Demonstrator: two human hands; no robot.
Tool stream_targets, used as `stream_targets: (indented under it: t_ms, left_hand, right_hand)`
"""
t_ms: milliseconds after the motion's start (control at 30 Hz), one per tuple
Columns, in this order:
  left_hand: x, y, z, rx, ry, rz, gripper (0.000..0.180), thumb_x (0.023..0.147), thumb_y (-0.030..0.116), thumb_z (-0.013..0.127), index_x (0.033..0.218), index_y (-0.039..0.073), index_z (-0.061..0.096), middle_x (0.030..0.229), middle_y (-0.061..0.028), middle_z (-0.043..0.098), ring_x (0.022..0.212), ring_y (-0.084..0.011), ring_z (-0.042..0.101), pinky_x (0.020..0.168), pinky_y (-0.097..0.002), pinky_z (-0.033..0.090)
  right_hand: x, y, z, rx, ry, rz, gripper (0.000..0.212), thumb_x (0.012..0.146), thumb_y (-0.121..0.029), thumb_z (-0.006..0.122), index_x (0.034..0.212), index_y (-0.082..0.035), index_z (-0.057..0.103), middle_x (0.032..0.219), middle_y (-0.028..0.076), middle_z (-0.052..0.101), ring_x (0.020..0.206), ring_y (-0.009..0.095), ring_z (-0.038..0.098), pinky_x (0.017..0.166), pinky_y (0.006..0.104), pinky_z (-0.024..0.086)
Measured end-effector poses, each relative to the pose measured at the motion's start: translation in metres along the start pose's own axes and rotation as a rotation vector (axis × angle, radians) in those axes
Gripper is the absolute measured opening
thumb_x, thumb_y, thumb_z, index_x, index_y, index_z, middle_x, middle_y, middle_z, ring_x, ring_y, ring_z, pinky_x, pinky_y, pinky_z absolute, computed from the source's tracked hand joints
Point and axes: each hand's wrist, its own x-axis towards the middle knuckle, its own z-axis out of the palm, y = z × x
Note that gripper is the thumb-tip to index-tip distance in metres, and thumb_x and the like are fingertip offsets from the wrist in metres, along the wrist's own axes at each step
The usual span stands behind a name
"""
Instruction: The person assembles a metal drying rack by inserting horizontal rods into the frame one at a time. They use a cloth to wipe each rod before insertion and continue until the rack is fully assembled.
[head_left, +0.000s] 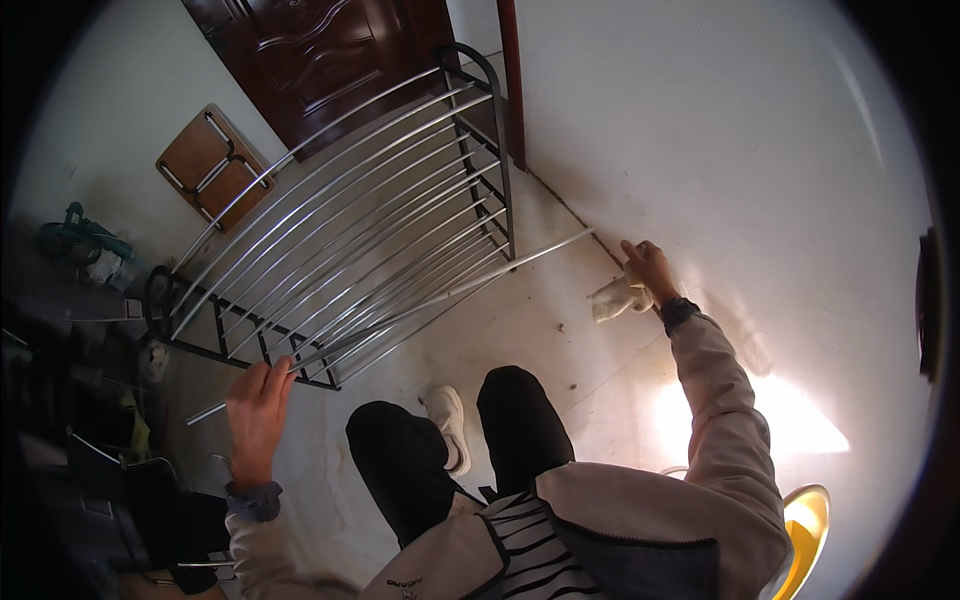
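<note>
My left hand [258, 405] is closed around a long, thin silver metal tube [540, 253] near its left end. The tube slants up to the right, across the front of a rack [504, 170] with black end frames and many silver bars. Past the tube's far end is my right hand [650, 268], apart from it, with the fingers bent together. A crumpled cream-coloured cloth [612, 299] hangs against the right hand's lower fingers and seems to be held in them. The palm hides where the cloth is gripped.
A dark red door [330, 60] stands behind the rack, and a folded wooden stool [215, 165] leans on the left wall. Dark clutter [110, 430] fills the left side. The white wall [720, 130] runs close on the right. Something yellow and curved [805, 540] is at lower right.
</note>
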Motion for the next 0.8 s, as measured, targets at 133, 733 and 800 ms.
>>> stream_targets:
  t_ms: [133, 733, 800]
  left_hand:
    - [0.001, 0.006, 0.009, -0.017, 0.054, -0.053, 0.024, 0.092, 0.016, 0.073, 0.115, 0.01, 0.069, 0.08, -0.0088, 0.057, 0.067, -0.0285, 0.06, 0.058, -0.0403, 0.046]
    - [0.064, 0.121, 0.128, -0.361, 0.147, -0.159, 0.019, 0.097, 0.023, 0.07, 0.114, 0.014, 0.072, 0.083, -0.0037, 0.063, 0.065, -0.0239, 0.066, 0.055, -0.0351, 0.052]
    - [0.062, 0.126, 0.129, -0.357, 0.093, -0.166, 0.019, 0.098, 0.022, 0.069, 0.114, 0.013, 0.071, 0.084, -0.0057, 0.064, 0.068, -0.0262, 0.066, 0.056, -0.0366, 0.052]
  right_hand:
    - [0.002, 0.019, -0.014, 1.246, -0.257, 0.182, 0.033, 0.104, -0.027, 0.05, 0.122, -0.002, 0.061, 0.115, 0.016, 0.065, 0.112, 0.03, 0.062, 0.097, 0.0447, 0.05]
    - [-0.113, -0.13, 0.135, 2.381, -0.517, 0.187, 0.033, 0.106, -0.021, 0.045, 0.13, -0.004, 0.058, 0.134, 0.013, 0.061, 0.126, 0.027, 0.055, 0.116, 0.042, 0.039]
    - [-0.113, -0.138, 0.144, 2.21, -0.669, -0.149, 0.029, 0.105, -0.02, 0.045, 0.124, -0.003, 0.06, 0.125, 0.01, 0.064, 0.119, 0.024, 0.058, 0.113, 0.0392, 0.042]
